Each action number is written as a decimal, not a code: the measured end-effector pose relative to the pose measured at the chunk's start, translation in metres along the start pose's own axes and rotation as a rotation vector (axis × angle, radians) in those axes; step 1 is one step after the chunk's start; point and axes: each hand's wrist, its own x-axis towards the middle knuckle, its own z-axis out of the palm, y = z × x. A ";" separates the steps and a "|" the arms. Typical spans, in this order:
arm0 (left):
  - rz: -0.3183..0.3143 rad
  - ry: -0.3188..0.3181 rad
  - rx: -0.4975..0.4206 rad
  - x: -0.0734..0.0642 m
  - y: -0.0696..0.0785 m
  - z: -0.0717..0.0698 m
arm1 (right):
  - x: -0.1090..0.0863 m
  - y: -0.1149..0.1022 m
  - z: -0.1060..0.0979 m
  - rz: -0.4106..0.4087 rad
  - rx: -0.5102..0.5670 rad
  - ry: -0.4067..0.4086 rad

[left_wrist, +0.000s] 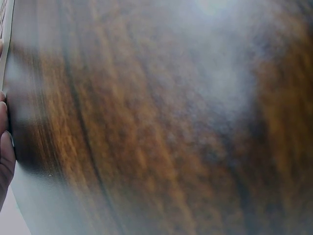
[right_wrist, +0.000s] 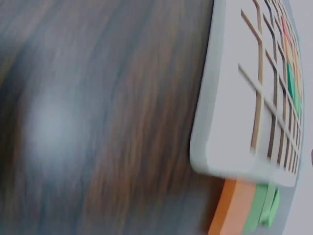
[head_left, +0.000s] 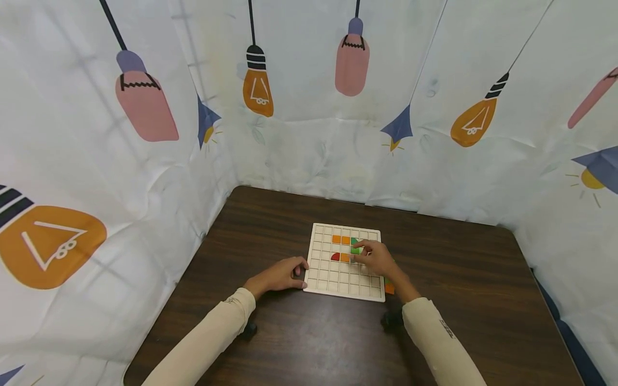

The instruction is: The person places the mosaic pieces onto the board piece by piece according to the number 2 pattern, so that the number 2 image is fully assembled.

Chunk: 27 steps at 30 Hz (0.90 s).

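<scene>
A pale gridded board lies on the table. Set in its squares are orange pieces, a red rounded piece and green pieces. My left hand rests at the board's left edge, thumb and fingers apart and touching the rim; only its fingertips show in the left wrist view. Over the right part of the grid is my right hand, thumb and index finger spread around the green pieces. Its palm side is hidden. The right wrist view shows the board corner, blurred.
Beside the board's right edge, partly under my right forearm, lie loose orange pieces and green pieces. The dark wood table meets a white printed cloth at its back and left.
</scene>
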 end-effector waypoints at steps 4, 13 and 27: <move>-0.002 0.002 -0.005 0.000 0.000 0.000 | -0.008 0.009 -0.017 0.030 0.008 0.028; 0.001 0.006 0.000 -0.001 0.001 0.000 | -0.029 0.039 -0.045 0.066 -0.011 0.100; 0.010 0.009 0.006 0.001 -0.003 0.002 | -0.041 0.059 -0.054 0.218 -0.139 0.110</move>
